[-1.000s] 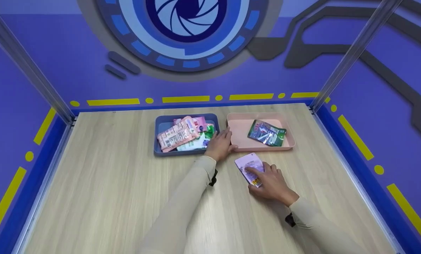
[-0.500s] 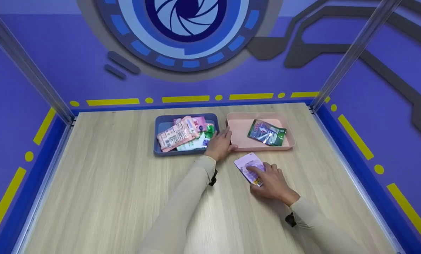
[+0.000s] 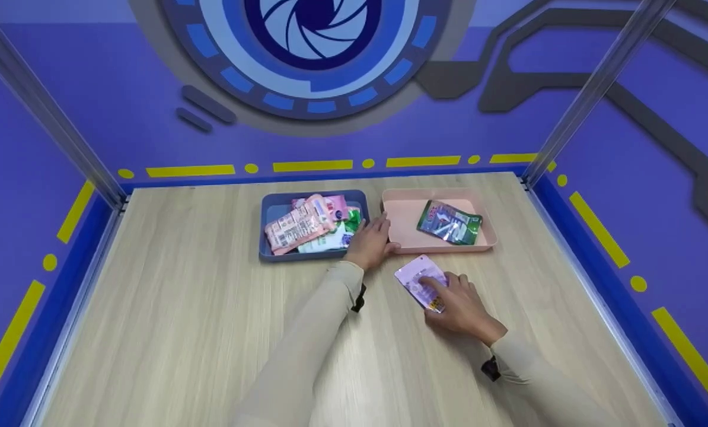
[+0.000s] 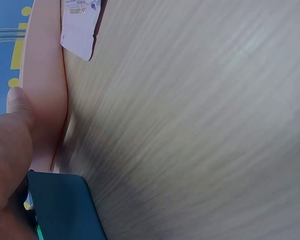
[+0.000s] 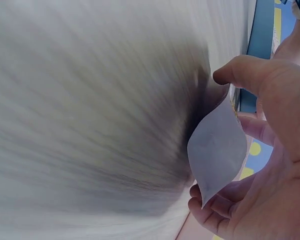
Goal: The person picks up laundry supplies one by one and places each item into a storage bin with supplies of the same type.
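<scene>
My right hand (image 3: pixel 463 308) holds a light purple snack pouch (image 3: pixel 418 277) low over the table, thumb at one side edge and fingers at the other. The index finger lies on the pouch's printed face. In the right wrist view, the pouch's pale bottom (image 5: pixel 217 145) bulges between thumb and fingers. My left hand (image 3: pixel 369 244) rests between two trays, its fingers lying along the gap. Its thumb (image 4: pixel 19 102) touches the wall of the pink tray (image 3: pixel 402 242), while the blue tray (image 3: pixel 264 228) is close beside the palm.
Several pouches, among them a pink one (image 3: pixel 297 228), overlap inside the blue tray. One green foil pouch (image 3: pixel 449 224) lies in the pink tray. The wooden table (image 3: pixel 200 320) is bounded by purple panels (image 3: pixel 81 77) behind and at both sides.
My right hand has shifted slightly right, and its index finger has moved a little up and right across the purple pouch. The left hand and both trays stay in place.
</scene>
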`<state>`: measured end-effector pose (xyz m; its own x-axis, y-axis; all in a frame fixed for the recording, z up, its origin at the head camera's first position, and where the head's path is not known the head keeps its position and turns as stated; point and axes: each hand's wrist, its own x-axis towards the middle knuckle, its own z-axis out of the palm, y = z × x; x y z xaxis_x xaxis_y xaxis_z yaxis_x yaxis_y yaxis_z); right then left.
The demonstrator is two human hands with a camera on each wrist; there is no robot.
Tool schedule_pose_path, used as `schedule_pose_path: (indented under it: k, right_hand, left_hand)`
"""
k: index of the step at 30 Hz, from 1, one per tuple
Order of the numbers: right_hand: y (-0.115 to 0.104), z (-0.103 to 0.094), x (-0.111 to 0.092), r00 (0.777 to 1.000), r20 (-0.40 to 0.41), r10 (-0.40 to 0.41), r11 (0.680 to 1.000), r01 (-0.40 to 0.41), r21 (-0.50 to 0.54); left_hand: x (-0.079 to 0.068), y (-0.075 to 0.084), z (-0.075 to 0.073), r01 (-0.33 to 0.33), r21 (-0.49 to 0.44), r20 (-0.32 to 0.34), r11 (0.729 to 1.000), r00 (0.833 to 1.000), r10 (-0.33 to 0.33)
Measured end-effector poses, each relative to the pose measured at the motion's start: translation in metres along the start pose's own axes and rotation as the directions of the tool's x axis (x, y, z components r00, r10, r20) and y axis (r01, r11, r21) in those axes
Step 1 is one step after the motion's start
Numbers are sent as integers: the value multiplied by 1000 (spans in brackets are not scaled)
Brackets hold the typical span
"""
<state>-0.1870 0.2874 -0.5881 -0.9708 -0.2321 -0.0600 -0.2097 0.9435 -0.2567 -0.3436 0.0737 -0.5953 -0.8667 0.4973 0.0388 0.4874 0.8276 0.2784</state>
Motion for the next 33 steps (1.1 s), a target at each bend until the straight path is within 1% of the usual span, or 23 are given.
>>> schedule_pose_path:
  k: [9,15,24,33]
  right_hand:
    - [1,-1,-2,1000,5,5,1000,-5,-16]
    - [2,-2,-3,1000,-10,-3,1000,2,-16]
    - [6,-3,-6,994,-84,-75,997,72,-37]
    - [6,-4,-6,996,-64,-57,998,56,-27]
  left_hand:
    - [-2,1,-1,-7,-16,-8,1000,1000,7]
    - [-2,2,-4,0,-22,3,1000,1000,0]
    - [3,-1,2,4,11,24,1000,1000,-4]
    - [3,0,2,8,-2,12,1000,1000,-7]
